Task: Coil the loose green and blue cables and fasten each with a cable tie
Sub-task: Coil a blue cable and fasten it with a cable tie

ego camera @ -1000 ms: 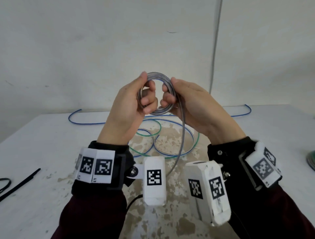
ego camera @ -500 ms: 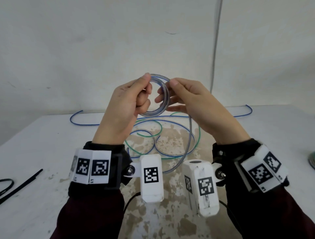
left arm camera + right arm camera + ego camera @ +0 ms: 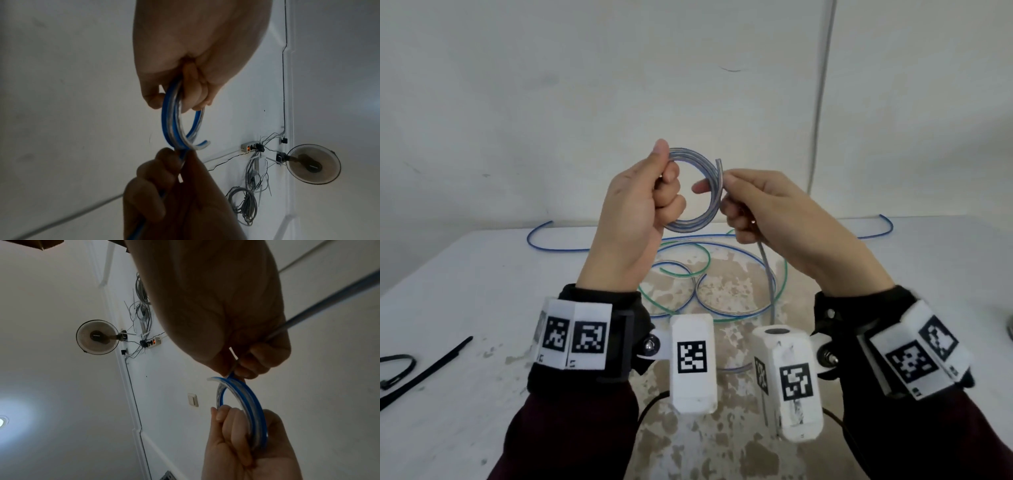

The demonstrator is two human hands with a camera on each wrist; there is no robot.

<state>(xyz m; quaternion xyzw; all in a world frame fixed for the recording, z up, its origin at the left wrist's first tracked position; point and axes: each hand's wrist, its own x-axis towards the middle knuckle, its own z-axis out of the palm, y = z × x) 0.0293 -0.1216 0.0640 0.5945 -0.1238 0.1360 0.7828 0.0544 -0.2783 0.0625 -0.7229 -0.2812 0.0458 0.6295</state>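
In the head view, a small coil of blue cable [image 3: 697,192] is held up at the centre of the frame, above a white table [image 3: 465,291]. The left hand [image 3: 635,219] is closed round the coil's left side, thumb on top. The right hand [image 3: 767,209] pinches the coil's right side, where the cut end of the cable stands up just above the fingers, and the loose run of cable hangs down from this hand toward the table. More blue cable and the green cable [image 3: 784,274] lie in loose loops on the table below the hands. Black cable ties [image 3: 424,373] lie at the lower left edge. In the left wrist view, the left hand [image 3: 195,48] fills the upper centre, its fingers curled round the coil [image 3: 170,123], while the right hand [image 3: 174,194] grips the cable at the bottom. In the right wrist view, the right hand [image 3: 216,305] is seen at the top pinching the coil [image 3: 246,402], and the left hand [image 3: 246,451] is wrapped round it at the lower right.
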